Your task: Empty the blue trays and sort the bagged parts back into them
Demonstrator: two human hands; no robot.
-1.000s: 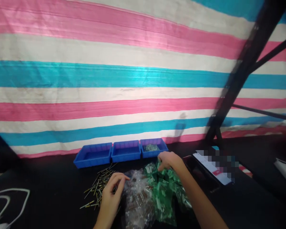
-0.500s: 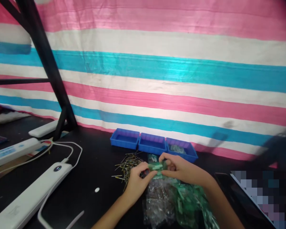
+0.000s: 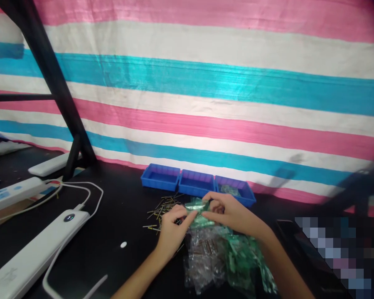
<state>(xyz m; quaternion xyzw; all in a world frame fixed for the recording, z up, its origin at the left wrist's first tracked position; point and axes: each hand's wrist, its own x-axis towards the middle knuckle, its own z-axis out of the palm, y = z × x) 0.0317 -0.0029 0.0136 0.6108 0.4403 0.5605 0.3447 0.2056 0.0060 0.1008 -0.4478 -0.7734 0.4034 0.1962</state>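
Note:
Between them, my left hand point(image 3: 173, 224) and my right hand point(image 3: 227, 211) pinch a small green plastic bag point(image 3: 197, 206), thumbs and fingers closed on its two sides. What the bag contains is too small to make out. Just left of it lies a loose pile of thin rods point(image 3: 162, 209), yellowish and metallic, partly behind my left hand. Below my hands, clear plastic bags point(image 3: 205, 257) with thin brownish contents rest on the black table. More green plastic bags point(image 3: 241, 261) lie beside them, under my right forearm.
Three blue trays point(image 3: 160, 177) stand in a row behind my hands; the right one holds small clear packets point(image 3: 230, 190). At left are a white power bank-like device point(image 3: 40, 253), white cables point(image 3: 101, 199), and a power strip point(image 3: 15, 193). A small white disc point(image 3: 124, 245) lies nearby.
The whole view has shifted slightly, moving things up and left. Both hands still pinch the green bag, which now looks more spread out between them.

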